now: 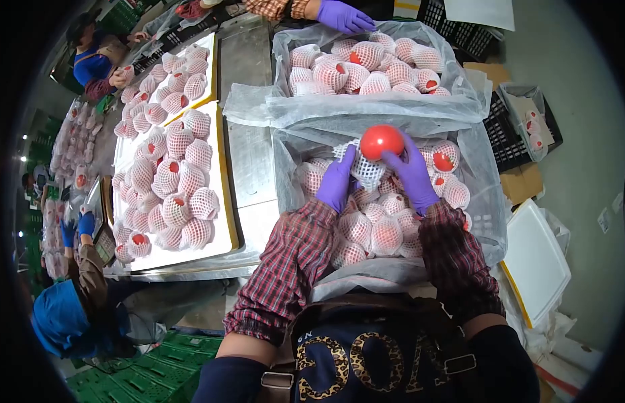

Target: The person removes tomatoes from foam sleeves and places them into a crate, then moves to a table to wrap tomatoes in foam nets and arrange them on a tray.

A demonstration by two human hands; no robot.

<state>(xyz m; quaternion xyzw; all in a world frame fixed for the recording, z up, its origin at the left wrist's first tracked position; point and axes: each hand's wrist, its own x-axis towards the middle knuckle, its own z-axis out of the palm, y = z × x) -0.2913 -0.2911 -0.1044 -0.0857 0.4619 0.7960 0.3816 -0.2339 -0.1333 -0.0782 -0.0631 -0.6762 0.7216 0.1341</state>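
In purple gloves, both my hands are over a crate lined with translucent plastic (490,201). My right hand (414,176) grips a smooth, round red tomato (382,142), bare of any netting. A white foam net sleeve (368,172) is pinched in my left hand (337,181), just left of and below the tomato. Beneath my hands lie several net-wrapped tomatoes (386,236), with red showing through some of the sleeves. My fingertips are partly hidden behind the sleeve and the tomato.
Beyond stands another lined crate (376,106) of wrapped tomatoes, a co-worker's purple-gloved hand (345,16) at its rim. White trays (222,235) of wrapped tomatoes cover the metal table (254,181) at left. Other workers stand farther left. A black crate (511,151) and a white foam lid (537,262) are at right.
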